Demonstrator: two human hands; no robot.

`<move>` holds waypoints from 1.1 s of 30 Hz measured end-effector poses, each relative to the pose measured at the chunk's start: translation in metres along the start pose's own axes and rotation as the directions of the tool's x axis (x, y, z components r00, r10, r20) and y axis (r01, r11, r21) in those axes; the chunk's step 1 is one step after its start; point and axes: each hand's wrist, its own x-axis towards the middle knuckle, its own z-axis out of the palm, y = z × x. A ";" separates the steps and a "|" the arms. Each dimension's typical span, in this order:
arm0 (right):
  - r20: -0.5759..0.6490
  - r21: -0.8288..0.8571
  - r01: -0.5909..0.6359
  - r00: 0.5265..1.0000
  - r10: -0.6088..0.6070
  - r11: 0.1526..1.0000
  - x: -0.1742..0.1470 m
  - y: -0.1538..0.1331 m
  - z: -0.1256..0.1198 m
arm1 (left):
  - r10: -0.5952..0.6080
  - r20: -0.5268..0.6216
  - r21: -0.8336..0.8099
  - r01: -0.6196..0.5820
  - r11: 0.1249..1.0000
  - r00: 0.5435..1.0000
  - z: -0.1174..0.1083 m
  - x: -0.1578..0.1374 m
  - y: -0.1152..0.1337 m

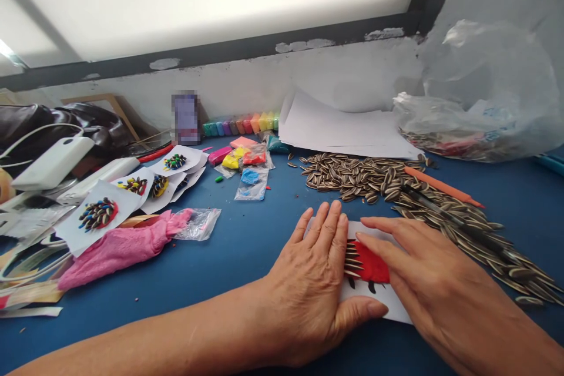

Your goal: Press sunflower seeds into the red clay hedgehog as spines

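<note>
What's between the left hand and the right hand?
The head view shows a red patch on white paper, with striped seeds along its side nearest the left hand.

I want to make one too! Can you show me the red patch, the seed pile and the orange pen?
Red patch (371,264): head view, middle of its uncovered surface.
Seed pile (390,183): head view, on striped seeds just left of the orange pen.
Orange pen (442,185): head view, middle of its barrel.
</note>
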 end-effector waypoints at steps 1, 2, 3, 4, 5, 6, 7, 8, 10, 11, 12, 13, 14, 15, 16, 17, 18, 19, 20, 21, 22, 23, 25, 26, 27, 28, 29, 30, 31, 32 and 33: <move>-0.002 0.003 0.001 1.000 -0.001 1.000 0.000 0.000 0.001 | 0.001 -0.001 0.004 -0.001 1.000 1.000 0.000 0.000 0.000; -0.006 0.001 0.003 1.000 -0.003 1.000 -0.001 0.000 0.002 | 0.001 -0.001 0.008 -0.001 1.000 1.000 0.001 0.000 0.000; -0.012 -0.002 0.005 1.000 -0.005 1.000 -0.002 0.000 0.002 | -0.001 -0.001 0.013 0.001 1.000 1.000 0.001 0.000 0.000; -0.015 -0.006 0.009 1.000 -0.009 1.000 -0.002 0.000 0.003 | -0.004 -0.001 0.018 0.004 1.000 1.000 0.001 0.001 0.000; -0.014 -0.009 0.011 1.000 -0.011 1.000 -0.002 0.000 0.003 | -0.005 -0.002 0.022 0.005 1.000 1.000 0.001 0.001 0.000; -0.014 -0.012 0.012 1.000 -0.012 1.000 -0.003 0.000 0.004 | -0.006 -0.004 0.025 0.006 1.000 1.000 0.001 0.001 0.001; -0.015 -0.015 0.013 1.000 -0.013 1.000 -0.003 0.000 0.004 | -0.007 -0.006 0.026 0.007 1.000 1.000 0.001 0.000 0.001; -0.012 -0.016 0.015 1.000 -0.015 1.000 -0.003 0.000 0.004 | -0.009 -0.007 0.025 0.009 1.000 1.000 0.001 0.000 0.001; -0.018 -0.019 0.018 1.000 -0.018 1.000 -0.004 0.001 0.004 | -0.013 -0.005 0.019 0.013 1.000 1.000 0.000 0.000 0.002; -0.022 -0.020 0.020 1.000 -0.021 1.000 -0.003 0.001 0.005 | -0.015 -0.001 0.014 0.015 1.000 1.000 -0.001 0.000 0.002; -0.025 -0.019 0.025 0.999 -0.025 0.999 -0.003 0.002 0.005 | -0.016 0.004 0.010 0.016 1.000 1.000 -0.001 0.000 0.002; -0.024 -0.018 0.029 0.999 -0.030 0.999 -0.003 0.002 0.005 | -0.016 0.008 0.009 0.016 1.000 1.000 -0.001 0.000 0.002; -0.025 -0.015 0.033 0.999 -0.033 0.999 -0.003 0.002 0.006 | -0.016 0.010 0.009 0.016 1.000 1.000 -0.001 0.000 0.002; -0.032 -0.014 0.033 0.999 -0.033 0.999 -0.002 0.002 0.006 | -0.016 0.011 0.010 0.015 1.000 1.000 -0.001 0.001 0.002; -0.036 -0.013 0.033 0.999 -0.034 0.999 -0.002 0.002 0.006 | -0.016 0.009 0.012 0.016 1.000 1.000 -0.001 0.001 0.002; -0.040 -0.012 0.029 0.999 -0.030 0.999 -0.002 0.002 0.006 | -0.018 0.008 0.013 0.018 1.000 1.000 -0.001 0.001 0.002; -0.037 -0.014 0.025 0.999 -0.026 1.000 -0.002 0.002 0.006 | -0.020 0.007 0.013 0.020 1.000 1.000 -0.001 0.001 0.002; -0.034 -0.017 0.018 0.999 -0.019 1.000 -0.002 0.002 0.006 | -0.024 0.006 0.011 0.024 1.000 1.000 -0.001 0.001 0.002; -0.034 -0.024 0.015 0.999 -0.016 1.000 -0.002 0.002 0.006 | -0.028 0.005 0.007 0.028 1.000 1.000 -0.002 0.001 0.003; -0.036 -0.032 0.012 0.999 -0.013 0.999 -0.002 0.003 0.006 | -0.033 0.004 0.002 0.033 0.999 0.999 -0.003 0.001 0.003; -0.045 -0.042 0.007 0.999 -0.009 0.999 -0.002 0.003 0.005 | -0.041 -0.002 -0.001 0.041 0.999 0.999 -0.003 0.001 0.004; -0.065 -0.055 0.002 0.998 -0.005 0.998 -0.002 0.004 0.004 | -0.046 -0.010 -0.002 0.046 0.999 0.999 -0.004 0.000 0.005; -0.097 -0.084 -0.007 0.995 -0.001 0.996 -0.001 0.006 0.002 | -0.051 -0.020 -0.001 0.051 0.999 0.999 -0.005 0.000 0.006; -0.104 -0.095 -0.011 0.995 0.001 0.995 -0.001 0.007 0.000 | -0.052 -0.023 0.002 0.052 0.999 0.998 -0.005 -0.001 0.006; -0.109 -0.104 -0.015 0.994 0.004 0.994 0.000 0.008 -0.001 | -0.053 -0.022 0.004 0.053 0.999 0.998 -0.005 -0.001 0.006; -0.110 -0.110 -0.014 0.994 0.002 0.994 0.000 0.008 -0.002 | -0.052 -0.019 0.006 0.052 0.999 0.998 -0.005 -0.001 0.006; -0.107 -0.113 -0.013 0.994 0.001 0.993 0.001 0.008 -0.003 | -0.049 -0.015 0.007 0.049 0.999 0.999 -0.004 -0.001 0.006; -0.103 -0.115 -0.013 0.995 0.001 0.993 0.001 0.008 -0.003 | -0.046 -0.011 0.009 0.046 0.999 0.999 -0.003 -0.001 0.006; -0.099 -0.116 -0.012 0.995 0.001 0.993 0.001 0.007 -0.003 | -0.042 -0.009 0.010 0.042 0.999 0.999 -0.002 -0.001 0.006; -0.092 -0.118 -0.011 0.996 0.000 0.993 0.001 0.007 -0.003 | -0.039 -0.009 0.011 0.039 0.999 0.999 -0.001 -0.001 0.005; -0.090 -0.123 -0.010 0.996 -0.001 0.992 0.001 0.007 -0.002 | -0.037 -0.011 0.013 0.037 0.999 0.999 0.000 -0.001 0.005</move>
